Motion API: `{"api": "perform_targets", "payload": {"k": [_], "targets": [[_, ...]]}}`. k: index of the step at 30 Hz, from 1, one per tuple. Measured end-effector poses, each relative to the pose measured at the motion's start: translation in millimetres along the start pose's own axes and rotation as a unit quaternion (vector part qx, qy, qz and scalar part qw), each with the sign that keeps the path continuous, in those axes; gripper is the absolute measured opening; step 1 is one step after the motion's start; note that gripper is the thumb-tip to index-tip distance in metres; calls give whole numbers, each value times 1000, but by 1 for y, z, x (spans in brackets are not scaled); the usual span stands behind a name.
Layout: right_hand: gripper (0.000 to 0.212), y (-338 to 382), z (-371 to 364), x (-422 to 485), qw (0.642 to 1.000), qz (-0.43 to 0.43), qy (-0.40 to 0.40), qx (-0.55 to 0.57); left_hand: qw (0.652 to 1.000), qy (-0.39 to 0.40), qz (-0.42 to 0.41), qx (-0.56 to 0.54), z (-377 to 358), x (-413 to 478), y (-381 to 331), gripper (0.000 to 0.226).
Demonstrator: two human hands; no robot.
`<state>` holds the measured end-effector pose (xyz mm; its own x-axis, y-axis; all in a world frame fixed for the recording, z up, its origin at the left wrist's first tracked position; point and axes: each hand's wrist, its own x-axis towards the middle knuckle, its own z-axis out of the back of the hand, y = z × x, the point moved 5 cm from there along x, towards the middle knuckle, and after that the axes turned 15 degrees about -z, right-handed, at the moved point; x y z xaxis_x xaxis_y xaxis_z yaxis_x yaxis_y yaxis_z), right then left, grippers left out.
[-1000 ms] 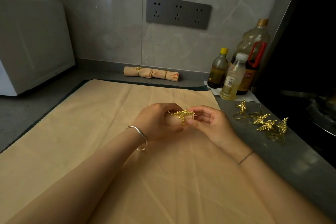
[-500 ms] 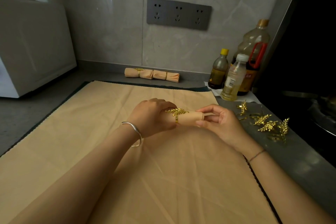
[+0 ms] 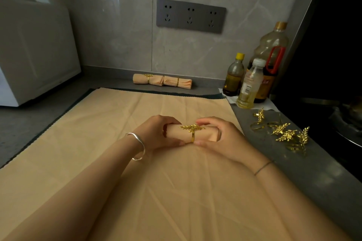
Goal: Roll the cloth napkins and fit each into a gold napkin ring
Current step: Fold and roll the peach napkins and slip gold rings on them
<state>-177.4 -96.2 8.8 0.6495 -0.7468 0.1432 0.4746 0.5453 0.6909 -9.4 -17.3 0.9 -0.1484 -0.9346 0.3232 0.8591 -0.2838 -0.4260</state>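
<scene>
With the left hand [image 3: 156, 133] and right hand [image 3: 219, 137] each curled around an end of the rolled napkin [image 3: 184, 134] just above the counter [image 3: 274, 162], its gold ring [image 3: 193, 130] sat mid-roll, and slackened fingers could let it unroll.

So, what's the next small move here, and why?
Probably lift the rolled napkin and set it beside the two finished rolls by the wall. The gold ring sits about mid-length on it, with the left hand and right hand gripping either end, so this one looks done; spare rings wait on the counter.
</scene>
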Motion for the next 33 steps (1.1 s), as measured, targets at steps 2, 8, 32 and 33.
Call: {"api": "perform_targets", "payload": {"k": [2,8,32,33], "targets": [[54,7,-5,3,999,13,-14,-46,1000,-2,-5,-1,-1,0,0,49],[42,9,-10,6,997,11,-33,-64,1000,-5,-18,0,-1,1,-2,47],[23,-31,18,0,981,-155,-105,51,994,-59,33,-84,-7,-1,20,45],[22,-31,17,0,979,-161,-109,56,994,-60,32,-87,-8,-1,19,45]]}}
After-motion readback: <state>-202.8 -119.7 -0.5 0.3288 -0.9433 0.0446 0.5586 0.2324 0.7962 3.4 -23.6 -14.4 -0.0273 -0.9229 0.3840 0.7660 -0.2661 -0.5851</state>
